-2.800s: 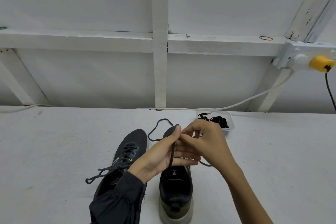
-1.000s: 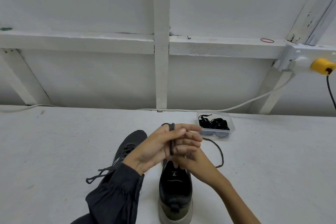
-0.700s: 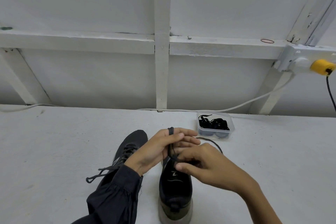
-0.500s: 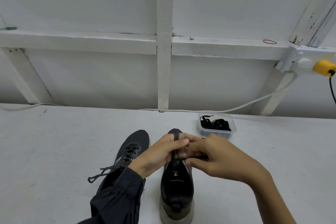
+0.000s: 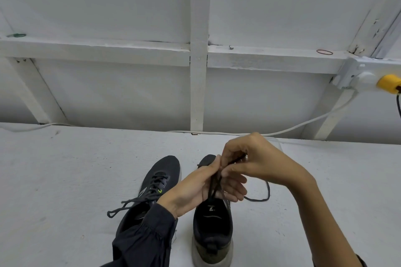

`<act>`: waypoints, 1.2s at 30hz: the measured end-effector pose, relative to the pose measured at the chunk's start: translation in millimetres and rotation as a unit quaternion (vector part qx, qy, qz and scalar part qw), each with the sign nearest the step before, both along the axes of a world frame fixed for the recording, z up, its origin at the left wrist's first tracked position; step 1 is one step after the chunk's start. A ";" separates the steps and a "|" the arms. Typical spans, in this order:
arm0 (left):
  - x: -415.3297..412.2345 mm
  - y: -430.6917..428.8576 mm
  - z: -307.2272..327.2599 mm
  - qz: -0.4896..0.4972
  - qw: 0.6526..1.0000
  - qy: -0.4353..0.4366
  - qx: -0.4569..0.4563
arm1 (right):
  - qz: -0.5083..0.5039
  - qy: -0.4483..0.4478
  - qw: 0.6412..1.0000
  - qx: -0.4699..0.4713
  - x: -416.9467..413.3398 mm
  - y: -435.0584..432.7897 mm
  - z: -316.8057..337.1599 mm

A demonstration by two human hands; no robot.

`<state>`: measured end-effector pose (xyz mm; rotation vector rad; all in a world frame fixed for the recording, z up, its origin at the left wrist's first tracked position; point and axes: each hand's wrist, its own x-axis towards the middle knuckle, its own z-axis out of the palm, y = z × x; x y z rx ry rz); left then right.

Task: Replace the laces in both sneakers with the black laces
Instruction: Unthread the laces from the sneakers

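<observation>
A: Dark cord, so that's the lace? Where is it?

B: Above the right sneaker, held up between both hands. It's thin, with a few strands bunched together running down across a palm. One loose loop swings out to the right over the white table.

A: And the grip?

B: The left hand has its thumb pressed on the strands and its fingers curled behind them. The right hand pinches the lace's upper end with bent fingertips, just above that thumb.

A: The other shoe?

B: The left sneaker lies just beside the right one. It is laced, and its ends trail toward the dark sleeve.

A: Anything different from half a second ago?

B: The right hand has risen and now hides the clear box of laces at the back. The loop on the right was out of sight then.
</observation>
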<state>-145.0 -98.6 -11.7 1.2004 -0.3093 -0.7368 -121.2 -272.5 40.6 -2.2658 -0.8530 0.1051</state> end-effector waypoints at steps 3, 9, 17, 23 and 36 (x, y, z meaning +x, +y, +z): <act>-1.7 -2.1 -0.4 -0.031 0.999 0.011 0.000 | 0.017 0.034 0.997 0.065 8.4 1.4 0.2; 0.8 0.0 5.3 -0.045 0.999 0.010 -0.021 | 0.036 0.145 0.966 0.209 30.4 4.1 -18.6; -3.1 3.7 10.1 -0.059 0.997 0.000 -0.041 | -0.028 0.217 0.923 0.317 22.8 30.1 -69.9; 3.7 10.1 17.3 0.043 0.994 -0.010 -0.099 | -0.059 0.243 0.935 0.252 4.7 35.1 -93.0; 24.3 17.7 11.4 0.222 0.968 -0.040 -0.113 | 0.007 0.150 0.987 0.060 8.5 21.0 -41.6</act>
